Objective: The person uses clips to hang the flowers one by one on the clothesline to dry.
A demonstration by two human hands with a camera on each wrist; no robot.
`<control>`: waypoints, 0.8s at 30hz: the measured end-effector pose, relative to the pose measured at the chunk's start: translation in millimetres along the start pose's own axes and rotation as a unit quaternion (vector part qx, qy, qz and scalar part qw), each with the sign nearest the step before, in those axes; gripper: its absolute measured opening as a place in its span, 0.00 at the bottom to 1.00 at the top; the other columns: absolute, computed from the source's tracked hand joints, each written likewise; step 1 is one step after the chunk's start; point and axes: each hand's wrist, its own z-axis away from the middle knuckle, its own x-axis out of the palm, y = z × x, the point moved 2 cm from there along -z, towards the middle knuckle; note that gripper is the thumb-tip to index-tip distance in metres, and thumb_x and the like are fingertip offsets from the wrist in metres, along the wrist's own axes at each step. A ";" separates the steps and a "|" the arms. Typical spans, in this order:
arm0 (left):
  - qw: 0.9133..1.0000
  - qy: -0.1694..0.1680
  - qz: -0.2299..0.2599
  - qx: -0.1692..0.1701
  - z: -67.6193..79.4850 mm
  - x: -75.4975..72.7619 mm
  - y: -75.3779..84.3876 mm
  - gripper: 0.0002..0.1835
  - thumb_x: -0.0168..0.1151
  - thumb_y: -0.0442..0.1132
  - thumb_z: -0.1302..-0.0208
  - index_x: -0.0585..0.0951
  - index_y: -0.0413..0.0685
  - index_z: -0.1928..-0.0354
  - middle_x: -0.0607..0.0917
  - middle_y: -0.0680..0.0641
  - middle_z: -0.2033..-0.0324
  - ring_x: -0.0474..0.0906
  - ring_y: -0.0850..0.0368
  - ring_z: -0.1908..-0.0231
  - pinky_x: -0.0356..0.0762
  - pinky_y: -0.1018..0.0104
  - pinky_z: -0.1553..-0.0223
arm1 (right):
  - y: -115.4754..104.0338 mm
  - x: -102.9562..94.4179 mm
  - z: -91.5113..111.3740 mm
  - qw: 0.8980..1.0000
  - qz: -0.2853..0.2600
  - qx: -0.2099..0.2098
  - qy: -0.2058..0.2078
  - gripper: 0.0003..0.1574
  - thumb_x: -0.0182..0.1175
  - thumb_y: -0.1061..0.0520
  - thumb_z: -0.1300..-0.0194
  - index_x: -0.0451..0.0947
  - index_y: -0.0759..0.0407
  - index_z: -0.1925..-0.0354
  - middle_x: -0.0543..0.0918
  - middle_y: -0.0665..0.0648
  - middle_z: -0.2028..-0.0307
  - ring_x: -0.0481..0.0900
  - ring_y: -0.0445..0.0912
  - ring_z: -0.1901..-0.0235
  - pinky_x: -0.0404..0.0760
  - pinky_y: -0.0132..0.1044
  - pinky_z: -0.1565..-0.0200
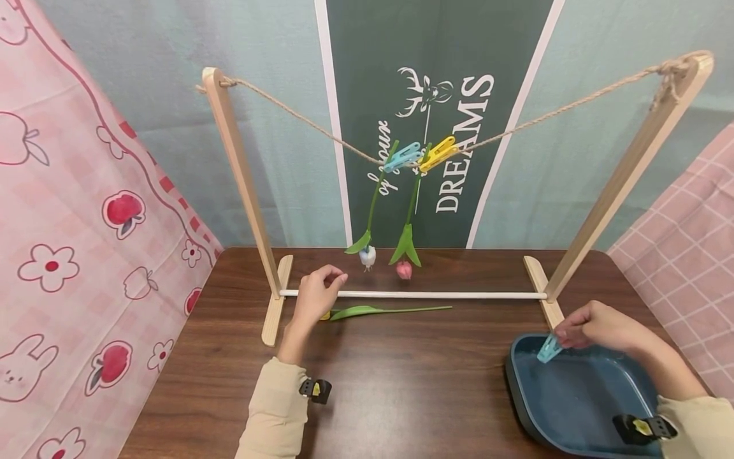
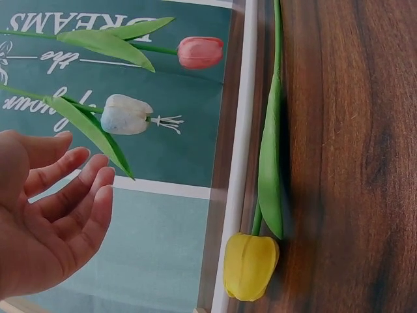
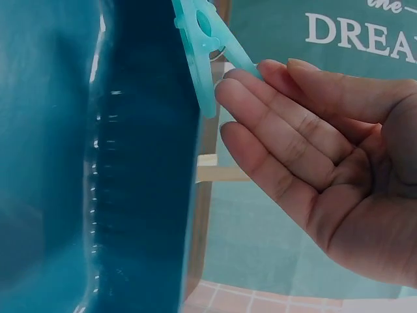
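My right hand (image 1: 602, 328) pinches a light blue clothespin (image 1: 550, 349) by one end, over the far left part of the dark blue tray (image 1: 518, 395). In the right wrist view the clothespin (image 3: 202, 52) juts out from the fingertips. Loosely curved and holding nothing, my left hand (image 1: 317, 296) hovers near the white crossbar. Below it a yellow tulip (image 2: 251, 267) lies on the table, its green stem pointing right. A white tulip (image 1: 367, 256) and a pink tulip (image 1: 404, 269) hang head down from the rope, clipped by a blue clothespin (image 1: 402, 157) and a yellow clothespin (image 1: 438, 154).
Two wooden posts (image 1: 243, 185) on flat feet carry the sagging rope (image 1: 309, 121). A white rod (image 1: 447, 295) joins them low down, just above the brown table (image 1: 401, 382). Behind stands a printed curtain; pink patterned cloth (image 1: 74, 223) hangs at the left.
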 end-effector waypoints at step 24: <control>0.999 -0.031 -0.001 0.021 3.1 16.1 10.4 0.05 0.61 0.40 0.41 0.81 0.46 0.70 0.82 0.52 0.76 0.78 0.57 0.70 0.73 0.61 0.66 | -62.4 5.2 -27.6 0.999 0.019 -0.028 0.035 0.17 0.56 0.60 0.37 0.77 0.76 0.59 0.83 0.62 0.68 0.83 0.45 0.67 0.79 0.36 0.64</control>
